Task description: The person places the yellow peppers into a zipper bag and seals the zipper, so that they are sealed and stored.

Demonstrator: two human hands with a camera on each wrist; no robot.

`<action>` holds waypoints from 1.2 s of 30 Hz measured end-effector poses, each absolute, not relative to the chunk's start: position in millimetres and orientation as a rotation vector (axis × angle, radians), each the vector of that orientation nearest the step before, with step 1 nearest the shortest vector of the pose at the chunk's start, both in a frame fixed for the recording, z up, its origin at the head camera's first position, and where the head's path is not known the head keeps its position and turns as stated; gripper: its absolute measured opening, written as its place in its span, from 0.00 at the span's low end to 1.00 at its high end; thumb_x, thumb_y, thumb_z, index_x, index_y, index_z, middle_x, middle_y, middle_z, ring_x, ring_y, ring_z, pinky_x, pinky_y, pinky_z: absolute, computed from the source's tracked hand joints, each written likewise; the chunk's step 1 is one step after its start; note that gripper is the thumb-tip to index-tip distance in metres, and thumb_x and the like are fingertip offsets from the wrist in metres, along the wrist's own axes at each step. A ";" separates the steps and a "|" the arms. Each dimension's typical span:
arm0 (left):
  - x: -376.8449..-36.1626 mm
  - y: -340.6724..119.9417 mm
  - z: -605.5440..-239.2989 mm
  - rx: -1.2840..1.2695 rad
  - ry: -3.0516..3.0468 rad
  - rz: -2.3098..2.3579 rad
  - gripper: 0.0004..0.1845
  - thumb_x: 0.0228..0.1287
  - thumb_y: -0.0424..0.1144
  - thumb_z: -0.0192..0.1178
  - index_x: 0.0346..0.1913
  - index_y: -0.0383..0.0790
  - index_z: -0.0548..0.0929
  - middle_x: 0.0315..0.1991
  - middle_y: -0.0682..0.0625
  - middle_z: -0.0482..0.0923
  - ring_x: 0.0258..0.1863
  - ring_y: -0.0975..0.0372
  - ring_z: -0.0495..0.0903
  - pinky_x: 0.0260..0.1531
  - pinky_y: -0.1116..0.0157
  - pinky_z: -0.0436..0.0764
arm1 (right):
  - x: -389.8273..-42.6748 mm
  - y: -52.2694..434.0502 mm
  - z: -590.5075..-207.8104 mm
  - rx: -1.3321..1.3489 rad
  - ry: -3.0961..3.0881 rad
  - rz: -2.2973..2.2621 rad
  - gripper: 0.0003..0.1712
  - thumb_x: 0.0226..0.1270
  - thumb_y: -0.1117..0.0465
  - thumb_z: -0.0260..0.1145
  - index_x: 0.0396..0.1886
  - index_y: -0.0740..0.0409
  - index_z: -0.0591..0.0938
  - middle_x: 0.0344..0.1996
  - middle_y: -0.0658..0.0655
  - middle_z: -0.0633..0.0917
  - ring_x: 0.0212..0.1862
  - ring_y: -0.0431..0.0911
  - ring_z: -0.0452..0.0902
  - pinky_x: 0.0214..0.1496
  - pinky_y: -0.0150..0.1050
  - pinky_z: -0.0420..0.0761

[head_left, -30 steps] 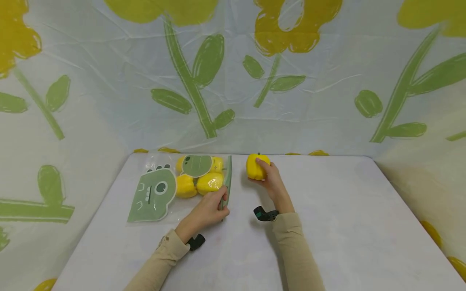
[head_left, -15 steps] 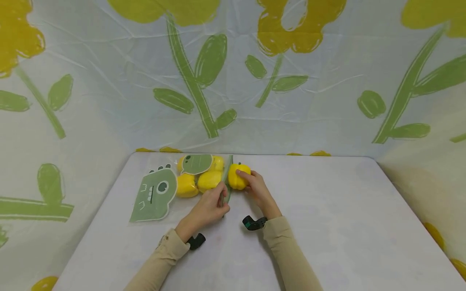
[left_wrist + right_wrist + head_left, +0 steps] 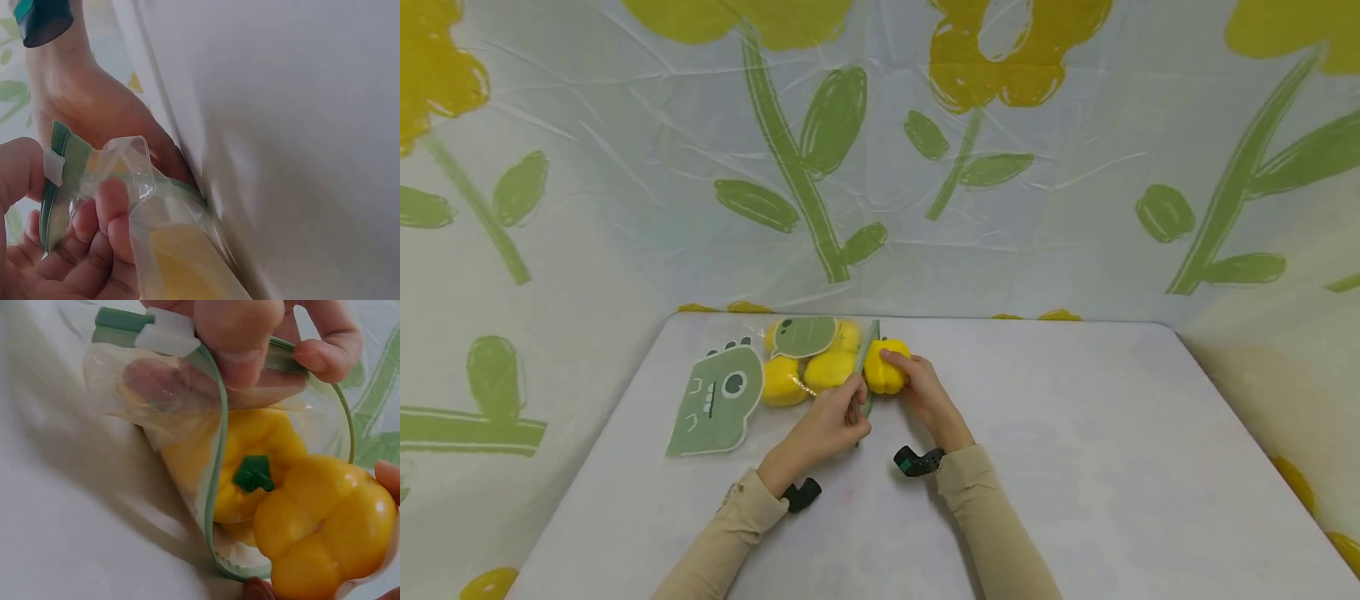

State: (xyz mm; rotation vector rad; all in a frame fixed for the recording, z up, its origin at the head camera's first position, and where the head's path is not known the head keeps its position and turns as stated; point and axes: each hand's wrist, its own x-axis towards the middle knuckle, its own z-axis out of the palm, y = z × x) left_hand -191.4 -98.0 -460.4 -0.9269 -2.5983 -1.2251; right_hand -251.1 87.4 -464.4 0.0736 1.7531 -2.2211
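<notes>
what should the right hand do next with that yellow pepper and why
Probably ease the yellow pepper leftward into the bag. The right hand holds it at the bag's parted mouth, the left hand grips the green rim, and other yellow peppers already lie inside.

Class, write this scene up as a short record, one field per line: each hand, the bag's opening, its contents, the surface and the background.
Left hand: grips the green rim of the clear bag, near the white slider
Right hand: holds a yellow bell pepper at the bag's mouth
Opening: unsealed, rim spread apart
Contents: at least three yellow peppers
Surface: white tabletop
Background: backdrop printed with yellow flowers and green leaves
</notes>
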 end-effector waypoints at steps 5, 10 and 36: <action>-191.9 -98.7 -459.4 -0.925 -2.599 -1.227 0.16 0.49 0.26 0.61 0.37 0.43 0.67 0.20 0.57 0.67 0.18 0.69 0.66 0.18 0.70 0.69 | -253.1 81.8 -468.5 0.041 1.739 -2.289 0.17 0.66 0.53 0.64 0.41 0.66 0.81 0.37 0.53 0.82 0.39 0.43 0.75 0.44 0.34 0.76; -193.1 -98.7 -457.9 -0.951 -2.599 -1.239 0.15 0.49 0.26 0.60 0.37 0.40 0.68 0.21 0.57 0.67 0.18 0.69 0.66 0.18 0.70 0.69 | -253.0 76.6 -473.3 0.037 1.749 -2.358 0.19 0.67 0.55 0.65 0.42 0.69 0.77 0.38 0.56 0.80 0.38 0.44 0.74 0.41 0.33 0.76; -197.6 -101.7 -468.3 -1.029 -2.596 -1.182 0.15 0.45 0.23 0.60 0.37 0.38 0.70 0.21 0.57 0.66 0.19 0.69 0.66 0.19 0.71 0.69 | -248.2 73.5 -485.7 -0.223 2.125 -1.993 0.33 0.81 0.52 0.40 0.79 0.61 0.50 0.78 0.63 0.51 0.78 0.54 0.42 0.76 0.52 0.46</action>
